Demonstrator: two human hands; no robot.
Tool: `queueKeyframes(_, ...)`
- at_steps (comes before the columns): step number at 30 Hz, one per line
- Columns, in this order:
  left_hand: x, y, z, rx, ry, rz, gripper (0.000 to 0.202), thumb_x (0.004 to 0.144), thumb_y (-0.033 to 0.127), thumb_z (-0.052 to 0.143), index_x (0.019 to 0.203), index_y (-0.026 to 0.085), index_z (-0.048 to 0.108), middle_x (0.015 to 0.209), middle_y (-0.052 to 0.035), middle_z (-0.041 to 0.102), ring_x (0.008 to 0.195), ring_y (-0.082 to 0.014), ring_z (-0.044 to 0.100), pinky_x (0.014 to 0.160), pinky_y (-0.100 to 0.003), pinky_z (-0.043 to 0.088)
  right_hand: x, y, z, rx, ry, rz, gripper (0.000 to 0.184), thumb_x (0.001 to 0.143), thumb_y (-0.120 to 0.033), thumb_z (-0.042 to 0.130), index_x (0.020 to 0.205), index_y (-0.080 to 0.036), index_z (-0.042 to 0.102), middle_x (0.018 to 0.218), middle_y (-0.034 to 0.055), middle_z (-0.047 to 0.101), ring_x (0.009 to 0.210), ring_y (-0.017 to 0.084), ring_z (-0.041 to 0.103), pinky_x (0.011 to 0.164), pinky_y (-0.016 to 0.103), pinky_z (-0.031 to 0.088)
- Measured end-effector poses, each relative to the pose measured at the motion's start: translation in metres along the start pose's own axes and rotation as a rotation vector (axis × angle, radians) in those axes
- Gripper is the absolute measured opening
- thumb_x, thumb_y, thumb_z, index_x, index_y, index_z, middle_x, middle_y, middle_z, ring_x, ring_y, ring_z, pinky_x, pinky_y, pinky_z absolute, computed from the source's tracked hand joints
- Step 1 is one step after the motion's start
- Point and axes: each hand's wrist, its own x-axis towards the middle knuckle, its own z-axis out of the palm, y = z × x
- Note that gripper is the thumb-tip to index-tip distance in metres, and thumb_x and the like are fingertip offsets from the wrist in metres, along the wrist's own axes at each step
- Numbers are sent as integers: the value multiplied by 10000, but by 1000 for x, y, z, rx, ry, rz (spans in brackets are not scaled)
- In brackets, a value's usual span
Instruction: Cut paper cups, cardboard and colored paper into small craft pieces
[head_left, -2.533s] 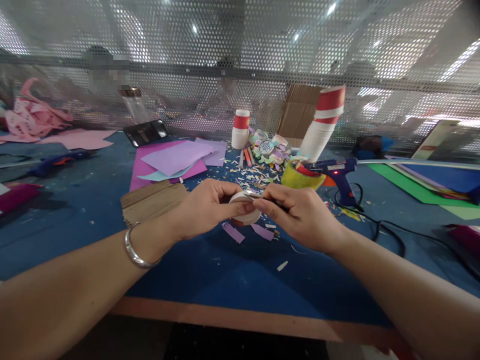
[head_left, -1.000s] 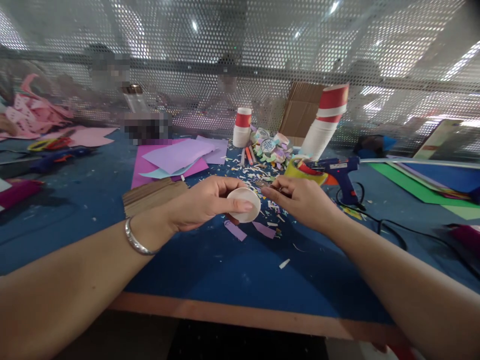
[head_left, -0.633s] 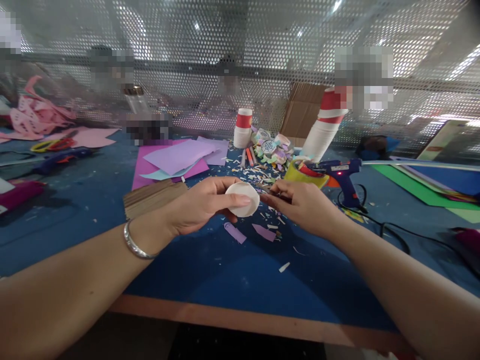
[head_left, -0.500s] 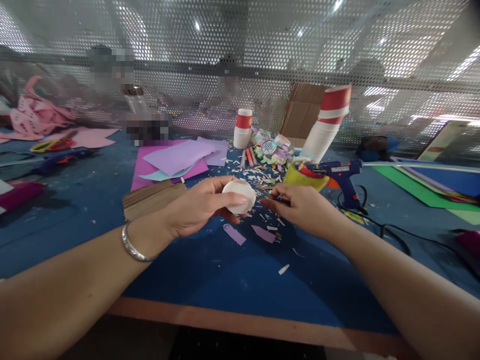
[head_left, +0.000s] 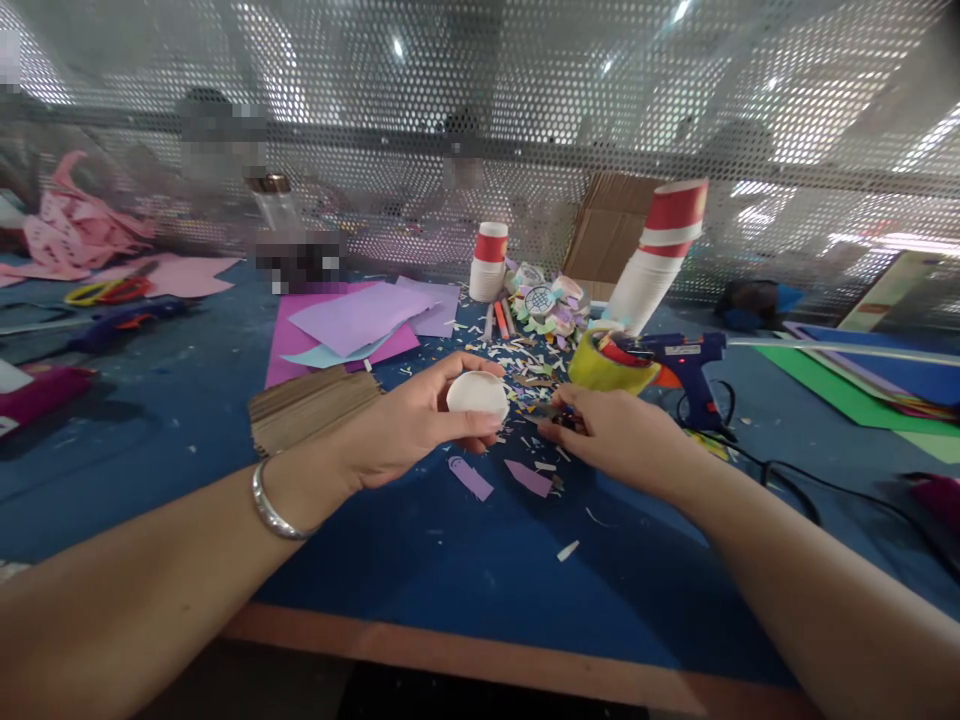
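Note:
My left hand is closed round a small white paper cup, holding it on its side with the white bottom toward me, above the blue table. My right hand sits just right of the cup with fingers pinched on a small dark tool, probably scissors, mostly hidden. Two purple paper pieces lie on the table under my hands. A silver bangle is on my left wrist.
A stack of brown card lies left of my hand, purple and pink paper sheets behind it. Paper scraps, decorated cups, red-and-white cup stacks, yellow tape roll and blue glue gun with cord sit behind. Perforated screen at back.
My left hand has tilted the cup and carried it slightly away. My right hand has come off the cup's rim and dropped toward the table with the tool.

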Motion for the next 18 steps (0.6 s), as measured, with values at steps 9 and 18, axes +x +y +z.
queueKeyframes(9, -1, -4, -1, 187, 69, 95, 639, 713, 188, 810, 1227, 229, 433, 846, 46, 544, 757, -118, 505, 667, -262, 431, -7, -8, -4, -137, 1, 8, 283, 998, -453, 501, 1087, -220, 636, 904, 96, 762, 838, 299, 709, 557, 318, 254)
queueKeyframes(18, -4, -4, -1, 668, 51, 232, 495, 774, 262, 755, 1198, 239, 501, 942, 7, 605, 790, -156, 569, 672, -298, 487, -13, -11, -5, 144, 365, -151, 242, 969, -437, 577, 940, -205, 639, 763, 22, 702, 672, 187, 631, 562, 292, 310)
